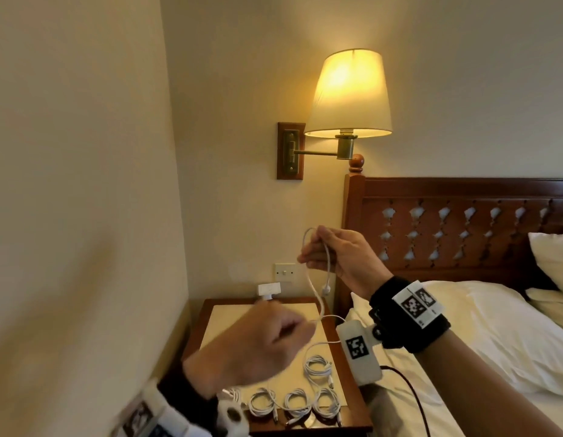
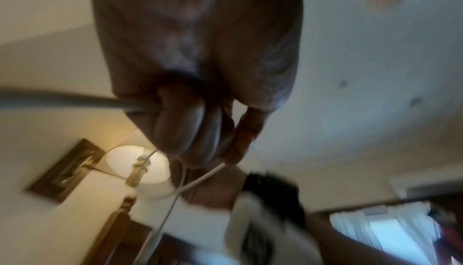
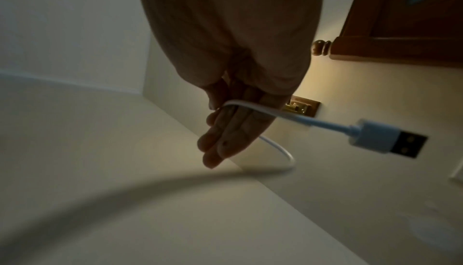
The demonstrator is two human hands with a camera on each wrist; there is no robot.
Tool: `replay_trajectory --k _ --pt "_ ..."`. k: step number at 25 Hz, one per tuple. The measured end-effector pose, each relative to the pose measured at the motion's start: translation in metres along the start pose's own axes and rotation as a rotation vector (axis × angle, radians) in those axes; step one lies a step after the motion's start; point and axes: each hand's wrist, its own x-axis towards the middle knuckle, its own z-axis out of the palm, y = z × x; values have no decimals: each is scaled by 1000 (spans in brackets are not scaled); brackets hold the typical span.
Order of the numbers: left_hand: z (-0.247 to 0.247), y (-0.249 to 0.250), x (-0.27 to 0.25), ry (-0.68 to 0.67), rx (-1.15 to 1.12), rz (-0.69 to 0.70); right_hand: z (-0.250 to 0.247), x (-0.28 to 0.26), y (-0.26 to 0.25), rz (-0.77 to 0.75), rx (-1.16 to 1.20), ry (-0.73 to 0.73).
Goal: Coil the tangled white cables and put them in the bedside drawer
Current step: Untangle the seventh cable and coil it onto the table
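Observation:
A white cable [image 1: 316,294] hangs in the air above the wooden nightstand [image 1: 258,310]. My right hand [image 1: 308,252] is raised and pinches a small loop of it between thumb and fingers, with the USB plug [image 1: 326,290] dangling below. In the right wrist view the cable [image 3: 313,122] crosses the fingers [image 3: 225,130] and ends in the plug [image 3: 385,140]. Lower down, my left hand [image 1: 293,329], blurred, pinches the same cable; the left wrist view shows its curled fingers [image 2: 213,142] on the cable [image 2: 198,180]. Several coiled white cables [image 1: 297,402] lie on the nightstand's front. No drawer is in view.
A lit wall lamp [image 1: 349,96] hangs above the nightstand. The carved headboard [image 1: 447,216] and the bed with white linen [image 1: 494,342] lie to the right. A wall switch [image 1: 285,272] and a white plug adapter [image 1: 269,290] sit behind the nightstand. The left wall is close.

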Motion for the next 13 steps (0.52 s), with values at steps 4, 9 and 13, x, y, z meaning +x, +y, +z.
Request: replay_trajectory --k 4,9,13 --pt "-48 23 25 284 79 180 13 -8 4 12 -64 -62" --pt "-60 0 54 586 107 176 19 -12 7 2 -71 -81" --pt "-55 -16 62 726 84 107 22 -16 12 48 13 -85"
